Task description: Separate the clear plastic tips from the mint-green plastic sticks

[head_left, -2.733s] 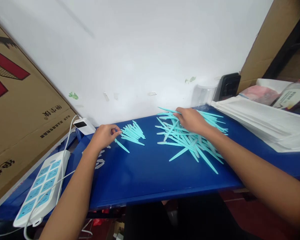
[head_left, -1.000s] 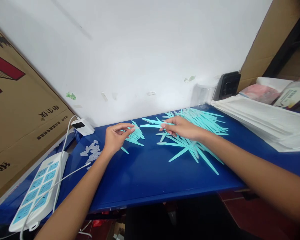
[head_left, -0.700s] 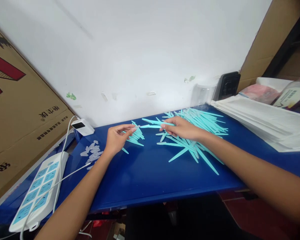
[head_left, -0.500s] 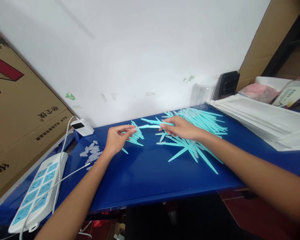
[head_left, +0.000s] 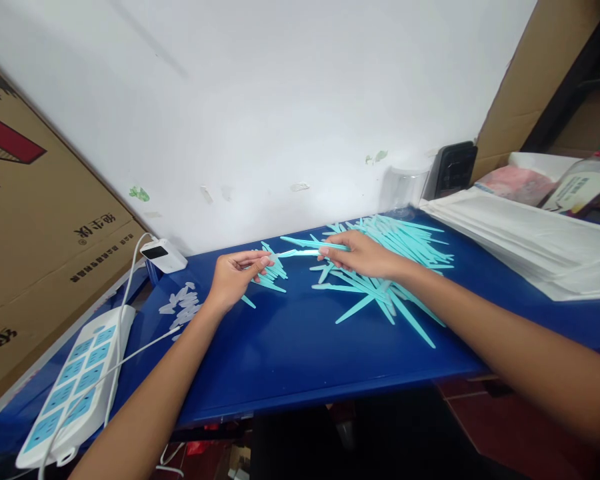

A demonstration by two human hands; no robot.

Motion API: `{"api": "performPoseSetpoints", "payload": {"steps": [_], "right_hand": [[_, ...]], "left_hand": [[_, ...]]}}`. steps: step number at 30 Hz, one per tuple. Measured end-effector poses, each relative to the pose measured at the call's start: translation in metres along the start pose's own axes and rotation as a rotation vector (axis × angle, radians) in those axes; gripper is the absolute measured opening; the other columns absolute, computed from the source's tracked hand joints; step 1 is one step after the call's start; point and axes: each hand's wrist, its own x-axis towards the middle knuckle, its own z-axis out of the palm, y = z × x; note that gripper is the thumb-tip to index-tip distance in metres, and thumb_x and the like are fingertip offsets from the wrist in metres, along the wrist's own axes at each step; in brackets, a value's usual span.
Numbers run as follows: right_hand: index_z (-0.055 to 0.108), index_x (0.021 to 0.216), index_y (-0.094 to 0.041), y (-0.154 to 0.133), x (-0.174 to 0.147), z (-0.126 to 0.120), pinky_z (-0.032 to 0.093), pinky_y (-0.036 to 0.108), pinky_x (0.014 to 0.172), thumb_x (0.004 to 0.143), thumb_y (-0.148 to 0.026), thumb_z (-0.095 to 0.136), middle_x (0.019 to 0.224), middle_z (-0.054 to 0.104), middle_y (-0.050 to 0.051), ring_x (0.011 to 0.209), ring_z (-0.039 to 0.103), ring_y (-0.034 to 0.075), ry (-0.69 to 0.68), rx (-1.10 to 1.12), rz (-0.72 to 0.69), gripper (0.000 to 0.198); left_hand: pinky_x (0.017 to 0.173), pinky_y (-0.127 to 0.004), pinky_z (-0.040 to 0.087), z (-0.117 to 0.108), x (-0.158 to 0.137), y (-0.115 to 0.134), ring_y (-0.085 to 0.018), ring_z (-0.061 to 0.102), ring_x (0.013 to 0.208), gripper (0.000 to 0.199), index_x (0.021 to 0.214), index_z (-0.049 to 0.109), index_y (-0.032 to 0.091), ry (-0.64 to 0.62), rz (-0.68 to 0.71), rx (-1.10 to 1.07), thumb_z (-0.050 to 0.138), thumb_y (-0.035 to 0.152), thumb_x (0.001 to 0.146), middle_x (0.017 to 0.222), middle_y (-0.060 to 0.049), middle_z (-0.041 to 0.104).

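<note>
White wall is seen behind a blue desk (head_left: 300, 347), which is flanked by cardboard on both sides. A single turquoise stick (head_left: 300, 253) is held above the desk's far middle: one end is pinched in the fingertips of the left hand (head_left: 235, 277), the other is gripped by the closed fingers of the right hand (head_left: 363, 255). The two hands are kept apart, joined only by that stick. A small, tidy bundle of sticks (head_left: 270, 270) is laid just beside the left hand, toward the far edge. A large, loose pile of sticks (head_left: 395, 267) is spread under and beyond the right hand, reaching toward the far right corner. Small pale scraps (head_left: 183, 307) are scattered near the desk's left edge. A white charger (head_left: 163, 255) is set at the far left corner, and a power strip (head_left: 75, 387) lies off the left edge. White sheets (head_left: 530, 240) are stacked along the right edge.
</note>
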Motion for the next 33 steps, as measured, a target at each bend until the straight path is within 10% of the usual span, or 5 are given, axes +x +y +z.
{"api": "performPoseSetpoints", "payload": {"steps": [21,28,33], "right_hand": [[0.075,0.093,-0.016,0.001,0.001,0.018,0.043,0.027,0.063,0.097,-0.05,0.054,0.067,0.062,0.002,0.066,0.061,0.017,-0.066,-0.004,-0.052,0.04],[0.069,0.089,-0.018,0.01,0.003,-0.006,0.035,0.03,0.062,0.103,-0.051,0.045,0.073,0.067,0.006,0.063,0.057,0.019,0.097,-0.373,-0.112,0.043],[0.064,0.082,-0.018,0.018,0.004,-0.034,0.025,0.032,0.06,0.105,-0.045,0.041,0.07,0.064,0.01,0.059,0.05,0.02,0.205,-0.729,-0.068,0.042]], "left_hand": [[0.054,-0.031,0.056,0.016,-0.008,0.004,-0.025,0.076,0.07,0.038,0.099,0.081,0.014,-0.161,-0.027,0.042,0.081,0.048,0.081,0.091,-0.014,0.081],[0.073,-0.033,0.053,-0.015,0.002,0.003,-0.026,0.074,0.084,0.039,0.111,0.081,0.024,-0.052,0.236,0.688,0.064,0.054,0.092,0.092,-0.008,0.081],[0.073,-0.034,0.049,-0.067,0.012,0.001,-0.027,0.071,0.081,0.032,0.099,0.082,0.023,-0.053,0.138,1.028,0.063,0.048,0.091,0.085,-0.008,0.079]]}}
